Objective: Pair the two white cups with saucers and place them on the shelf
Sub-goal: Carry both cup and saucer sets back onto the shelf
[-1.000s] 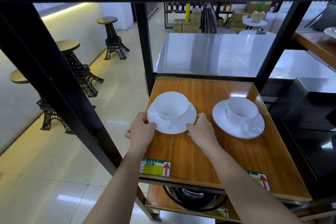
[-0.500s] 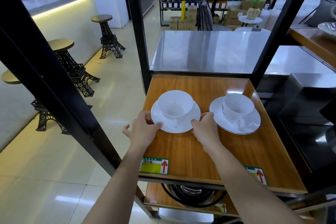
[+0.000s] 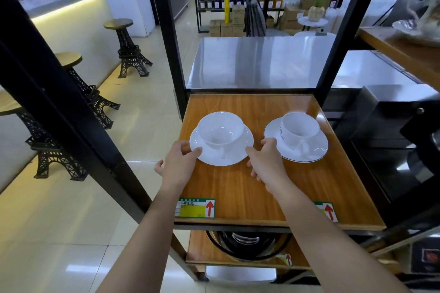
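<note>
**A:** What is in front of the person?

**B:** A wooden shelf in a black metal frame, seen from above. Two bare forearms reach onto it from the bottom of the view.

**A:** Where are the cups?

**B:** Both stand upright on the shelf, each on its own saucer. The left cup sits in the middle of the left saucer, at about 10 o'clock on the board. The right cup sits on the right saucer, which has a thin dark rim line, at about 2 o'clock. The two saucers are near each other but apart.

**A:** What are the hands doing?

**B:** The left hand is at 9 o'clock of the left saucer, its thumb and fingertips pinched on the rim. The right hand is at 3 o'clock of the same saucer, in the gap between the two saucers. Its fingers are curled close together, with one fingertip touching that saucer's edge. I cannot tell whether it truly grips the rim or only rests against it.

**A:** Anything else on the shelf?

**B:** A green and yellow label with a red arrow is stuck at the front edge, at 7 o'clock. A second label sits at 5 o'clock. Below, a lower shelf holds a round black pot.
</note>
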A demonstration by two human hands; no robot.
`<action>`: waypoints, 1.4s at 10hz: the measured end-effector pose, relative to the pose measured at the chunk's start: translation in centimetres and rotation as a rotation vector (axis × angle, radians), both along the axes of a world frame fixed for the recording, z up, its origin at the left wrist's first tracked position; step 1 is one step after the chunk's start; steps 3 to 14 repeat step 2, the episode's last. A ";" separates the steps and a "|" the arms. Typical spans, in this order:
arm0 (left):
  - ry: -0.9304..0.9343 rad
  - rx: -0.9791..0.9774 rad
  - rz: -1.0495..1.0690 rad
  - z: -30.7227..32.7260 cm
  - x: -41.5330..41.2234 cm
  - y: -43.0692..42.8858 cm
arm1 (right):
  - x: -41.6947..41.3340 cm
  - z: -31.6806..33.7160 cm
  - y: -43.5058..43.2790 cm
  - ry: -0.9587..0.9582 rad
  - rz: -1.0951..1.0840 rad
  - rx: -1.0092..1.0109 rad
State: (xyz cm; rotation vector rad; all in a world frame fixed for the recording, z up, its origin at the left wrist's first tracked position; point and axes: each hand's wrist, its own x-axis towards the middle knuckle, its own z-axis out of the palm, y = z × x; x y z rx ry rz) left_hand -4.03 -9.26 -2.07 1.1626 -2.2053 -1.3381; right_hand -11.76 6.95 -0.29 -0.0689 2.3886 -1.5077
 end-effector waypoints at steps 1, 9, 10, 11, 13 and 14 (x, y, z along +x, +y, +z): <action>0.026 0.011 0.001 0.5 0.4 0.5 | 0.9 0.5 1.4 0.088 0.026 0.034; 0.063 -0.067 -0.013 1.6 1.1 1.3 | 1.8 1.7 3.1 0.177 0.045 0.064; 0.063 -0.067 -0.013 1.6 1.1 1.3 | 1.8 1.7 3.1 0.177 0.045 0.064; 0.063 -0.067 -0.013 1.6 1.1 1.3 | 1.8 1.7 3.1 0.177 0.045 0.064; 0.063 -0.067 -0.013 1.6 1.1 1.3 | 1.8 1.7 3.1 0.177 0.045 0.064; 0.063 -0.067 -0.013 1.6 1.1 1.3 | 1.8 1.7 3.1 0.177 0.045 0.064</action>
